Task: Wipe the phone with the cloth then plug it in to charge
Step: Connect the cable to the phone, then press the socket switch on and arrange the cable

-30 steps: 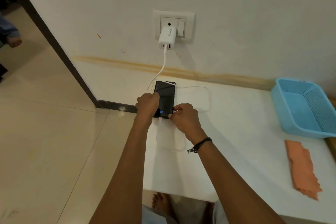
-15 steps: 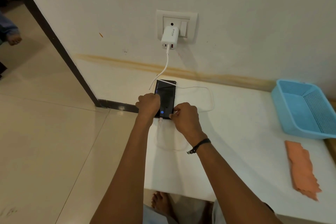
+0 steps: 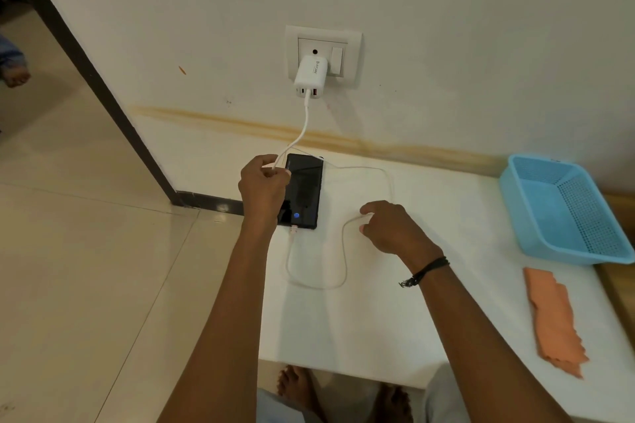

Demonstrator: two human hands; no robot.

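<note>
Head view: phone (image 3: 304, 191) lies flat on the white counter (image 3: 446, 285), long axis running toward the wall, cable (image 3: 343, 251) seated at its near end. Left hand (image 3: 263, 184), touching its left edge, is closed on the cable near the charger (image 3: 309, 77). Right hand (image 3: 388, 227) pinches the loop, apart from the phone. Cloth (image 3: 553, 316) lies well right, near a blue basket (image 3: 567, 209). Tiled floor lies left.

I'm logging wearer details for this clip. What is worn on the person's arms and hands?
Both forearms are bare, with no sleeves in view. The left hand has nothing on it or its wrist. The right hand has a thin black cord bracelet at the wrist, with a small dangling end. No rings or gloves show.
</note>
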